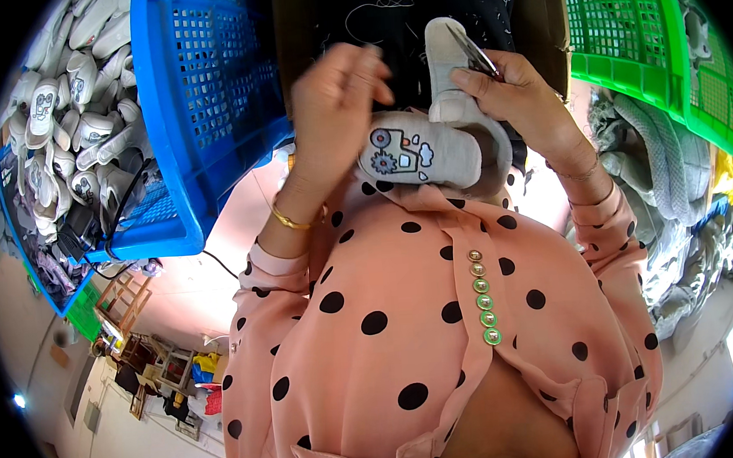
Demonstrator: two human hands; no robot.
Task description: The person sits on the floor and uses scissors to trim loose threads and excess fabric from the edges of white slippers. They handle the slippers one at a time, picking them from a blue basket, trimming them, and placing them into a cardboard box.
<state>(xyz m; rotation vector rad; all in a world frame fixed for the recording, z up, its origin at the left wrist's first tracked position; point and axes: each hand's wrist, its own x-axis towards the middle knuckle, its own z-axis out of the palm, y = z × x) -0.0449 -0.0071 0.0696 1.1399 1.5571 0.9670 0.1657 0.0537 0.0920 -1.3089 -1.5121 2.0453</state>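
Just before your chest, against the front of your dotted pink blouse (368, 254), sits a pale shoe (425, 160) with its toe toward your left and a gear-patterned vehicle print facing up; a second pale piece (447, 60), long and rounded at its end, points away from you at the shoe's far side, though you cannot tell whether the two are joined; your right hand (519, 94) grips a pair of scissors (475, 53), its thumb against that piece and the blades slanting across it; your left hand (338, 105) is blurred beside the toe, fingers curled, and you cannot tell whether they pinch anything; beyond lies dark material (345, 12) strewn with loose white threads (380, 4); a blue crate (206, 71) stands to your left, a green crate (622, 20) to your right.
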